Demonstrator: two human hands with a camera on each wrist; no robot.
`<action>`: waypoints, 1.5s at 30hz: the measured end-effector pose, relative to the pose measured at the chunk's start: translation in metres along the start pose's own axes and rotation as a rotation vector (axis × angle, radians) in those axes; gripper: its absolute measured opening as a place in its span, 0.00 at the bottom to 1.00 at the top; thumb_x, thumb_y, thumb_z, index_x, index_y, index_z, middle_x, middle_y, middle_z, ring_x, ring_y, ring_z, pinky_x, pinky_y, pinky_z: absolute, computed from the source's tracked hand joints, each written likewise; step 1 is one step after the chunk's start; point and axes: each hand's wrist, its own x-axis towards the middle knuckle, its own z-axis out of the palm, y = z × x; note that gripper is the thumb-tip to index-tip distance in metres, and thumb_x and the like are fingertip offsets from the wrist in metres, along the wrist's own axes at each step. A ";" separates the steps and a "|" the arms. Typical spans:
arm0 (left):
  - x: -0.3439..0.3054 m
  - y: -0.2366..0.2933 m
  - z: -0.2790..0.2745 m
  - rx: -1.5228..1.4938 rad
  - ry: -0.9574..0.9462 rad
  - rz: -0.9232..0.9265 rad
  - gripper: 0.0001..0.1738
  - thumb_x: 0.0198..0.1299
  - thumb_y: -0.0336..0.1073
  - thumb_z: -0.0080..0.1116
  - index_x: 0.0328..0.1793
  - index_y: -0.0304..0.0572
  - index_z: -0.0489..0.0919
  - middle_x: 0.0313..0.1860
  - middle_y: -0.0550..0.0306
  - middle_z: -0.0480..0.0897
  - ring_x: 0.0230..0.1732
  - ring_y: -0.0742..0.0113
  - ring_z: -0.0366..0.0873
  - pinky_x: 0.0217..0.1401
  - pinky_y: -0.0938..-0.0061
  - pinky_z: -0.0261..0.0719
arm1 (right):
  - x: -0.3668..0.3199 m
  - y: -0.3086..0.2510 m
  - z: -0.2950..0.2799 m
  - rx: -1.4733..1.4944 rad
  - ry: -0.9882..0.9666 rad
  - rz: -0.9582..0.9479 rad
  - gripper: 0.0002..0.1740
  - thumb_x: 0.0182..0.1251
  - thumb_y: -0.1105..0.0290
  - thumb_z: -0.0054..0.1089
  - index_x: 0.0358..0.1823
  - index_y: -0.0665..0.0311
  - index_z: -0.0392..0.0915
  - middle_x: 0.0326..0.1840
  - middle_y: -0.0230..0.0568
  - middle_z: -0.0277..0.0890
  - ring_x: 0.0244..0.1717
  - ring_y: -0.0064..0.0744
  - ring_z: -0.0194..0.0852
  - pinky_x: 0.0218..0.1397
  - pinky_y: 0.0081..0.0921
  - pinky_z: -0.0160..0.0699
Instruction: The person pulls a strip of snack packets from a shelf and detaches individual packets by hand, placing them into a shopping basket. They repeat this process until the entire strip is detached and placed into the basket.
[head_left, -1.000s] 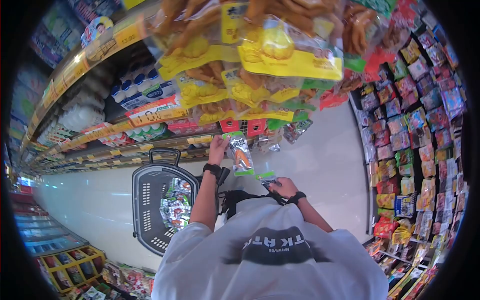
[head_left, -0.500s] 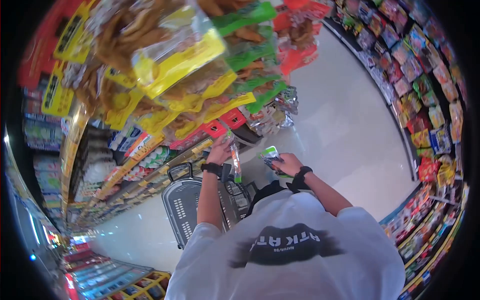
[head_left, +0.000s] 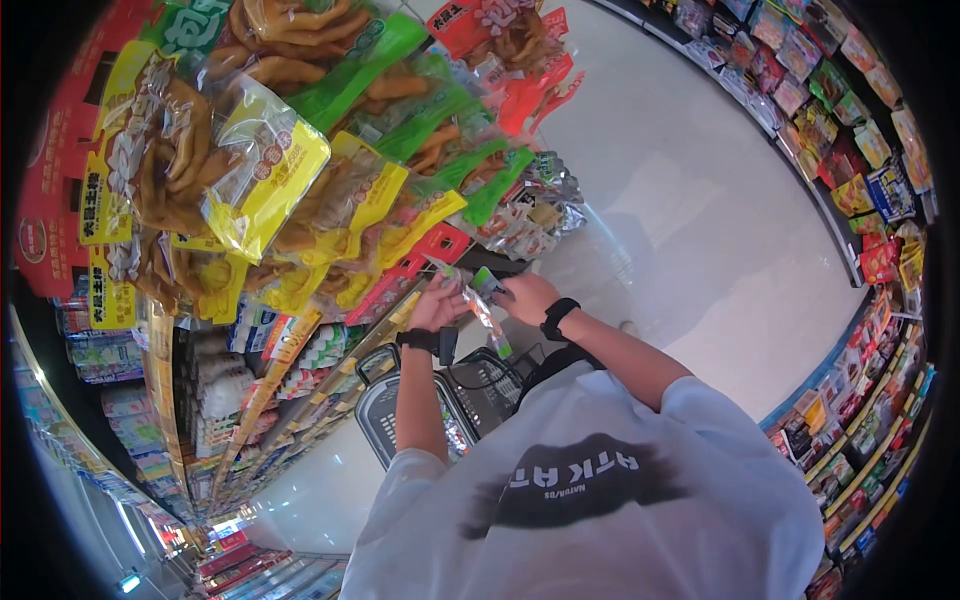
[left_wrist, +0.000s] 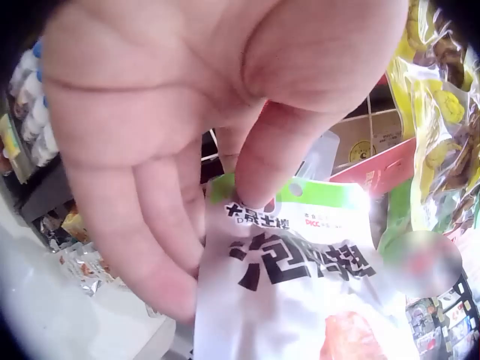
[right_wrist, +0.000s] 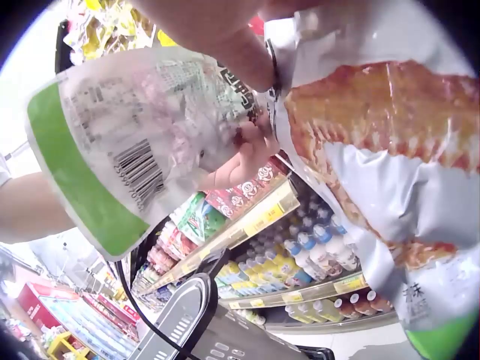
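Between thumb and fingers, my left hand (head_left: 435,303) pinches a foil snack pouch (left_wrist: 292,300) by its green top edge. Black lettering and part of a food picture show on its front. In the right wrist view, the barcode side of this pouch (right_wrist: 142,142) faces the camera, with its other green end at lower left. My right hand (head_left: 530,298) grips a second silver pouch (right_wrist: 390,142) printed with a picture of browned meat, also green at the end. Both hands are close together, and the pouches overlap in the head view.
Large bags of snacks (head_left: 265,165) with yellow labels hang at upper left, close before the hands. Below them, a grey basket (head_left: 378,415) stands on the floor by the shelves (right_wrist: 262,217). Racks of packets (head_left: 800,90) line the right side, across the pale floor (head_left: 680,250).
The right hand has moved up and left with its pouch to the left hand. The head view has turned, so the hanging bags now fill the upper left.
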 end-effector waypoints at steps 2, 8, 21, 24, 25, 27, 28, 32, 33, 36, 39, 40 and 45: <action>0.000 0.002 -0.002 -0.002 -0.012 -0.013 0.13 0.65 0.31 0.49 0.54 0.48 0.66 0.46 0.52 0.78 0.45 0.55 0.80 0.47 0.60 0.81 | 0.002 -0.003 0.000 0.003 0.031 -0.025 0.13 0.59 0.62 0.55 0.30 0.66 0.76 0.29 0.53 0.77 0.34 0.55 0.75 0.39 0.47 0.73; 0.011 0.002 -0.027 -0.072 -0.063 -0.066 0.11 0.66 0.39 0.47 0.53 0.51 0.68 0.48 0.54 0.78 0.43 0.58 0.80 0.45 0.60 0.78 | 0.007 0.005 0.015 -0.018 0.081 -0.088 0.10 0.58 0.64 0.54 0.32 0.64 0.76 0.30 0.52 0.75 0.36 0.53 0.75 0.39 0.45 0.73; 0.013 0.007 -0.006 0.019 -0.048 -0.037 0.12 0.70 0.40 0.41 0.56 0.51 0.67 0.51 0.58 0.75 0.48 0.59 0.76 0.48 0.62 0.77 | 0.020 -0.007 0.030 0.000 0.098 -0.025 0.11 0.59 0.63 0.52 0.32 0.63 0.77 0.33 0.50 0.74 0.37 0.53 0.75 0.39 0.46 0.73; 0.018 0.006 -0.016 -0.013 -0.076 -0.073 0.11 0.69 0.39 0.42 0.55 0.50 0.67 0.51 0.58 0.74 0.48 0.59 0.76 0.47 0.62 0.77 | 0.023 -0.012 0.030 0.004 0.092 0.004 0.10 0.60 0.64 0.52 0.33 0.63 0.76 0.32 0.51 0.73 0.37 0.55 0.73 0.40 0.47 0.71; 0.020 0.005 -0.021 -0.023 -0.090 -0.086 0.11 0.69 0.39 0.43 0.55 0.50 0.67 0.51 0.58 0.74 0.47 0.59 0.76 0.47 0.62 0.77 | 0.024 -0.014 0.030 -0.006 0.082 0.008 0.10 0.60 0.64 0.52 0.33 0.63 0.76 0.32 0.51 0.73 0.37 0.55 0.73 0.40 0.47 0.71; 0.020 0.008 -0.022 0.018 -0.104 -0.091 0.13 0.68 0.42 0.45 0.55 0.48 0.68 0.52 0.56 0.75 0.50 0.59 0.75 0.50 0.61 0.75 | 0.028 -0.014 0.033 -0.011 0.088 0.024 0.11 0.60 0.63 0.53 0.31 0.65 0.75 0.30 0.52 0.73 0.36 0.56 0.73 0.39 0.48 0.71; 0.020 0.009 -0.022 0.037 -0.108 -0.092 0.15 0.67 0.43 0.46 0.55 0.47 0.69 0.53 0.55 0.75 0.51 0.59 0.75 0.51 0.61 0.74 | 0.028 -0.013 0.035 -0.004 0.100 0.034 0.12 0.60 0.63 0.53 0.30 0.65 0.75 0.30 0.53 0.73 0.36 0.56 0.73 0.39 0.48 0.71; 0.019 0.013 -0.021 0.040 -0.121 -0.101 0.13 0.67 0.43 0.47 0.53 0.51 0.70 0.49 0.58 0.76 0.48 0.63 0.75 0.47 0.64 0.75 | 0.028 -0.011 0.037 0.020 0.123 0.105 0.14 0.58 0.62 0.52 0.30 0.66 0.78 0.29 0.55 0.76 0.35 0.56 0.75 0.39 0.49 0.73; 0.019 0.012 -0.021 0.034 -0.124 -0.099 0.12 0.67 0.42 0.47 0.53 0.51 0.70 0.48 0.58 0.76 0.47 0.63 0.75 0.46 0.65 0.75 | 0.028 -0.012 0.037 0.010 0.113 0.125 0.14 0.58 0.62 0.52 0.29 0.66 0.78 0.29 0.55 0.76 0.35 0.56 0.75 0.40 0.49 0.73; 0.019 0.013 -0.020 0.009 -0.142 -0.106 0.09 0.67 0.42 0.47 0.50 0.52 0.70 0.45 0.60 0.76 0.46 0.64 0.75 0.45 0.65 0.75 | 0.026 -0.013 0.037 -0.021 0.092 0.186 0.14 0.58 0.61 0.52 0.28 0.66 0.79 0.29 0.55 0.77 0.34 0.57 0.76 0.40 0.48 0.74; 0.020 0.014 -0.023 -0.007 -0.158 -0.121 0.08 0.67 0.42 0.47 0.48 0.53 0.70 0.44 0.62 0.77 0.46 0.63 0.76 0.46 0.63 0.75 | 0.028 -0.009 0.043 -0.036 0.085 0.235 0.14 0.57 0.61 0.53 0.29 0.66 0.79 0.29 0.56 0.77 0.35 0.57 0.76 0.41 0.48 0.74; 0.020 0.014 -0.025 -0.011 -0.161 -0.126 0.08 0.67 0.42 0.47 0.47 0.53 0.70 0.43 0.62 0.77 0.45 0.63 0.76 0.46 0.63 0.75 | 0.028 -0.007 0.046 -0.037 0.085 0.246 0.14 0.57 0.61 0.53 0.29 0.66 0.79 0.29 0.56 0.77 0.35 0.57 0.76 0.42 0.48 0.74; 0.026 0.012 -0.036 0.009 -0.143 -0.099 0.07 0.67 0.43 0.47 0.47 0.53 0.70 0.43 0.61 0.77 0.43 0.62 0.76 0.45 0.62 0.77 | 0.024 0.007 0.060 -0.036 0.093 0.276 0.14 0.58 0.62 0.52 0.32 0.66 0.79 0.30 0.56 0.77 0.36 0.57 0.76 0.42 0.47 0.74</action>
